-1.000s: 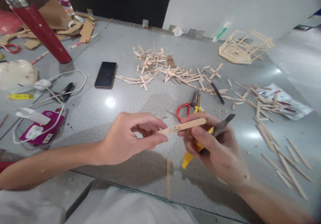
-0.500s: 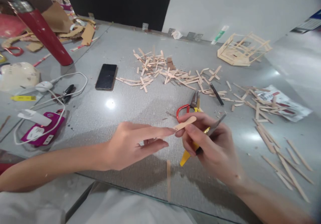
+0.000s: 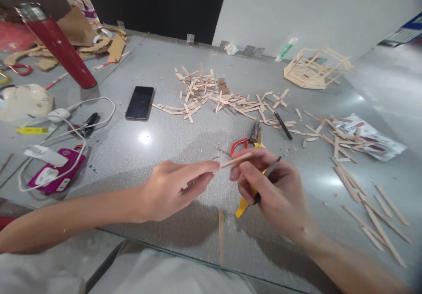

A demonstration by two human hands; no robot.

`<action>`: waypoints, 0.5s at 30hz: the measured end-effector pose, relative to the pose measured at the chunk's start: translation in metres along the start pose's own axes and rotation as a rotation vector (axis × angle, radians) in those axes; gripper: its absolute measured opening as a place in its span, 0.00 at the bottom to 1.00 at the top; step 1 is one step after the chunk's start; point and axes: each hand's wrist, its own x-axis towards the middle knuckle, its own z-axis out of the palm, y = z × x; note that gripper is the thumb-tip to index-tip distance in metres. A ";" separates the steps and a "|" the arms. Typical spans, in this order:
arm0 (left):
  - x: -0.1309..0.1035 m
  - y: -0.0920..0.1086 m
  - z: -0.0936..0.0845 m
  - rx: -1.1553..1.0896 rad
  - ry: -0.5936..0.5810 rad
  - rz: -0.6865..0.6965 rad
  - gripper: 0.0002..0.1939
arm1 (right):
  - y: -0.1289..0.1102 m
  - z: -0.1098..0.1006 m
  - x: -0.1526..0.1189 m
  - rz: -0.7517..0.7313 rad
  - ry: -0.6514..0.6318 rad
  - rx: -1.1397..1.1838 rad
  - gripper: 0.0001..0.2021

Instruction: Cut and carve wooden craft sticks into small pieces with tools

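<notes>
A short wooden stick (image 3: 233,161) spans the space between my hands, seen nearly edge-on. The fingertips of my left hand (image 3: 181,188) pinch its left end. My right hand (image 3: 273,188) is closed, with thumb and fingers at the stick's right end, and it also grips a slim dark-bladed tool (image 3: 273,166). Scissors with a red handle (image 3: 239,144) lie just beyond my right hand, and a yellow piece (image 3: 242,208) shows below its fingers. Another flat stick (image 3: 221,237) lies near the table edge.
Loose sticks (image 3: 204,85) are heaped farther back, with a black pen (image 3: 282,125) beside them. A phone (image 3: 140,103), a red bottle (image 3: 61,50) and a purple power strip (image 3: 59,171) are on the left. A stick frame (image 3: 308,72) stands at back right.
The stick has turned from showing its flat face to nearly edge-on. Both hands have shifted slightly left, and my left fingertips now pinch its end.
</notes>
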 end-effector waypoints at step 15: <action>0.032 -0.071 0.019 -0.511 -0.501 -0.728 0.10 | 0.076 0.002 0.010 -0.814 -0.066 -1.525 0.15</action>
